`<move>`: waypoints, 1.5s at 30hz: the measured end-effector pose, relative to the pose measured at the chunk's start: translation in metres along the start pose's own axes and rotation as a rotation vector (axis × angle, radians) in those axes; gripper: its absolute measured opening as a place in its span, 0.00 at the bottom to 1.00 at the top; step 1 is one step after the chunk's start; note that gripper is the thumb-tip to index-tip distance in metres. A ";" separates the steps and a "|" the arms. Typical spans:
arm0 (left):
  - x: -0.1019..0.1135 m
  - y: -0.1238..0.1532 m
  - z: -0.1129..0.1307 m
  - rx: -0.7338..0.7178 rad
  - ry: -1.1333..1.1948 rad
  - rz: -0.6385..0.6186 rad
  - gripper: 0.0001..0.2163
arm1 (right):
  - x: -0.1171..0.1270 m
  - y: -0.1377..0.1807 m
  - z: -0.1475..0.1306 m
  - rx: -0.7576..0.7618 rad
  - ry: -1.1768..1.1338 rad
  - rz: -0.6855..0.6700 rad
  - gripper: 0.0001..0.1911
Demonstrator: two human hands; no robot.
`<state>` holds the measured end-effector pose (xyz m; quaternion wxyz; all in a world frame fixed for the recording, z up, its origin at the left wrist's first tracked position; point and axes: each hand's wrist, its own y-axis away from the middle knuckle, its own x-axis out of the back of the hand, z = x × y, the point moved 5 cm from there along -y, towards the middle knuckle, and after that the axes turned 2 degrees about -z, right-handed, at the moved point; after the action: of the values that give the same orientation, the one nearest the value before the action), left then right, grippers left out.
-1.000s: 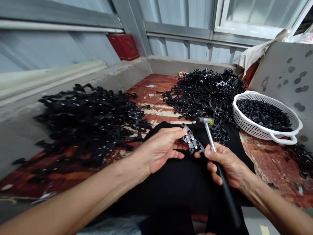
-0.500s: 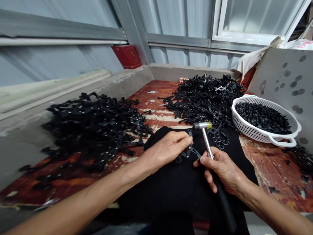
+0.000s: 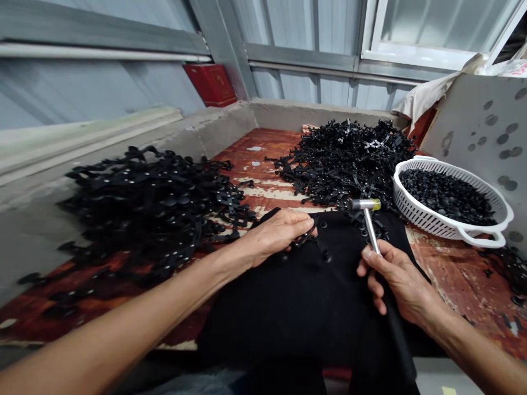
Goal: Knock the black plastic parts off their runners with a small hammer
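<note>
My left hand pinches a black linkage piece just above a black cloth; the fingers hide part of the piece. Small round black parts show beside it, though I cannot tell whether they are joined to it. In my right hand is a small mallet, gripped around the lower shaft and black handle. Its metal head has one dark face and one yellow face, and it is held up over a small group of black parts at the cloth's far edge.
A heap of black linkage pieces lies on the left, and another heap at the back. To the right stands a white plastic basket of black parts. A red box sits on the ledge in the corner.
My right hand has moved right with the mallet, away from the linkage piece. My left hand has shifted slightly left, and the piece has tilted down.
</note>
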<state>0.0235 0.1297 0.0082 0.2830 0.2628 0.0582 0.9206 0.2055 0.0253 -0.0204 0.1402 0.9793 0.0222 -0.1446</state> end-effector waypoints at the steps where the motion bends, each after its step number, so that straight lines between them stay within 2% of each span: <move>1: 0.001 -0.002 -0.001 -0.026 -0.027 -0.015 0.21 | 0.002 0.001 0.000 -0.009 -0.001 0.002 0.19; 6: 0.002 -0.010 -0.002 -0.071 -0.114 -0.091 0.21 | 0.002 0.004 0.002 -0.035 -0.022 0.001 0.19; 11: 0.001 -0.013 0.005 -0.126 -0.287 -0.083 0.19 | -0.001 0.002 0.003 -0.053 -0.032 -0.021 0.19; 19: -0.001 -0.019 0.007 -0.138 -0.362 -0.097 0.17 | 0.000 0.003 0.003 -0.065 -0.043 -0.026 0.19; 36: -0.001 -0.020 0.007 -0.090 -0.310 -0.096 0.16 | -0.002 0.003 0.002 -0.056 0.009 -0.041 0.19; 40: -0.003 -0.020 0.008 -0.047 -0.310 -0.106 0.16 | -0.001 0.003 0.001 -0.041 0.089 -0.028 0.18; 45: -0.003 -0.019 0.004 0.035 -0.194 -0.132 0.16 | -0.001 0.003 -0.009 -0.003 0.284 -0.002 0.11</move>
<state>0.0365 0.1439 0.0054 0.3426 0.3514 0.0639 0.8689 0.2074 0.0250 -0.0114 0.1368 0.9896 0.0432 -0.0047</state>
